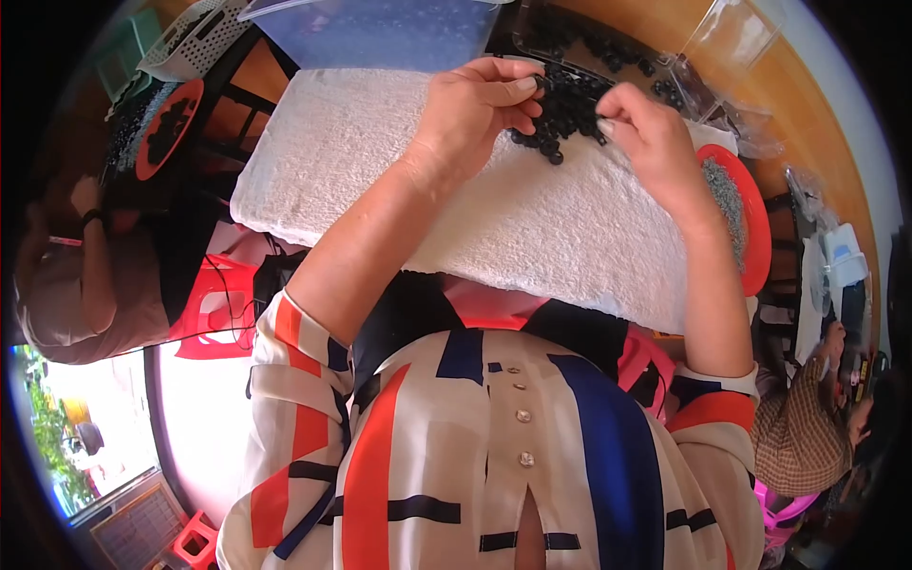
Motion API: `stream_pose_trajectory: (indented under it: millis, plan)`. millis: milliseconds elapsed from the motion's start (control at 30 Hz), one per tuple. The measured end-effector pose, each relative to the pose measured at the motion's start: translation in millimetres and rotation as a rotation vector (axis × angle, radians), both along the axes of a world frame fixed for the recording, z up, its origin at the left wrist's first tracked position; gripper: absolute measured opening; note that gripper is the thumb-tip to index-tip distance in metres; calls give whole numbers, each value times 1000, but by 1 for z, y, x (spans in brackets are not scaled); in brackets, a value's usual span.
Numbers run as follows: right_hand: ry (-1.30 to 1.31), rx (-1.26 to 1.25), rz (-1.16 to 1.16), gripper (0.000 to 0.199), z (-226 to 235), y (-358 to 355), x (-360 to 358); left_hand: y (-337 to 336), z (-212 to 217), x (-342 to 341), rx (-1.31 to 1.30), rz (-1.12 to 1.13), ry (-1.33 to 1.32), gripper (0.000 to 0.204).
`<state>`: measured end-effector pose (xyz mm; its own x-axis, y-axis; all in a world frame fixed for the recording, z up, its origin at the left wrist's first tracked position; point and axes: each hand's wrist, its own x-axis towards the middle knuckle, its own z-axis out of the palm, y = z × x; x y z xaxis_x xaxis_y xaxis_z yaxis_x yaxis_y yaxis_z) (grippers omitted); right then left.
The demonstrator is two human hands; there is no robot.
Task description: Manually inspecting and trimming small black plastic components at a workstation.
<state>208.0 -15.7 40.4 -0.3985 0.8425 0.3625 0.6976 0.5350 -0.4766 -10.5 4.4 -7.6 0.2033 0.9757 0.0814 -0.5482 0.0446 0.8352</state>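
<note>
While the white towel (332,152) spreads before you, its rough weave probably there to stop small parts rolling, a blue tub (370,38) sits at its far edge, left of centre. Just off the right edge stands a red plate (757,233). Near the far edge, your left hand (465,109) appears to pinch a black piece (540,83), thumb against forefinger, while your right hand (646,138) dips its bunched fingertips beside the heap, their grip impossible to tell. Black pieces (570,109) lie between both hands, handy to each. Grey bits (724,204) fill the plate, likely separated to avoid mixing.
</note>
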Motion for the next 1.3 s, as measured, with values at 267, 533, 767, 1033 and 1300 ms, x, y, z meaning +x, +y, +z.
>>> stream_pose_trajectory:
  millis: [267,533,767,1033,1300]
  plan:
    - [-207,445,120,17,-12,-16,-95,5,6,-4,-54,112,-254,16]
    - [455,27,223,15,-26,-9,-106,7,6,-15,-56,90,-311,16]
    - [444,-189,42,7,-24,-13,-108,2,13,-15,-65,130,-270,18]
    - [511,39,98,8,-34,-14,-113,2,10,-11,-25,139,-220,20]
    - [588,-12,23,10,-17,-5,-90,3,9,-3,-18,178,-246,22]
